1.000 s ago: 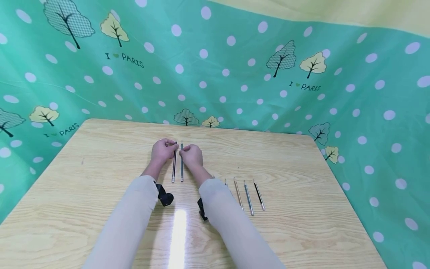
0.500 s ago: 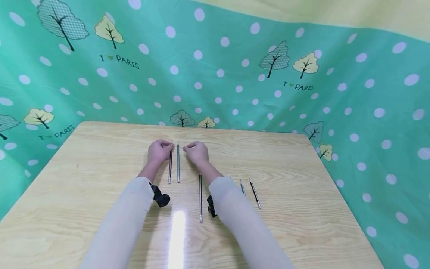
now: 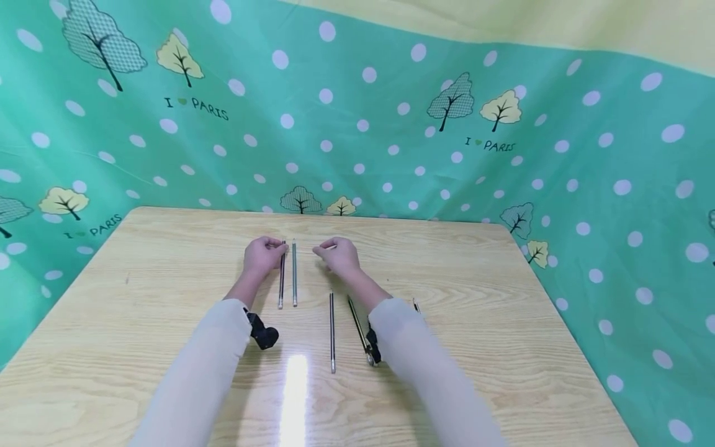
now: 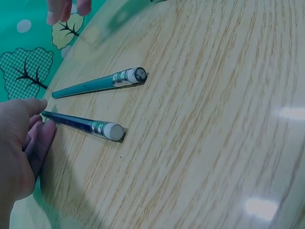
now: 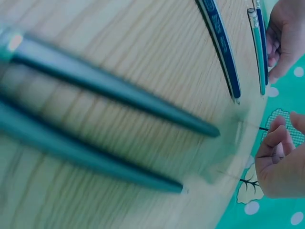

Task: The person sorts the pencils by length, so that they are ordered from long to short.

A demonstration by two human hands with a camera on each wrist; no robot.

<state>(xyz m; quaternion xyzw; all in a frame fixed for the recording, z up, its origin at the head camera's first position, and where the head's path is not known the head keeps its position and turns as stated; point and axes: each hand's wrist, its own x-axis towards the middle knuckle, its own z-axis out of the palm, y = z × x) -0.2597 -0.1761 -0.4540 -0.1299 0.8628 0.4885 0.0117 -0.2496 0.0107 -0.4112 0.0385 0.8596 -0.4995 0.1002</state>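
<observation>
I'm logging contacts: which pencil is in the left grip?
The dark pencil, farthest left in the head view; the left grip pinches its far end. The teal pencil beside it and the other pencils are unheld.

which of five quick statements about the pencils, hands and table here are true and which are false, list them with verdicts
1. The left hand touches a dark pencil. True.
2. In the head view, a blue-green pencil lies between that dark pencil and the right hand. True.
3. The right hand grips the blue-green pencil. False: it is apart from that pencil and holds nothing.
4. The table has a wood-grain surface. True.
5. Those two pencils lie with their eraser ends farthest from the person. False: their eraser ends are nearest the person.
</observation>
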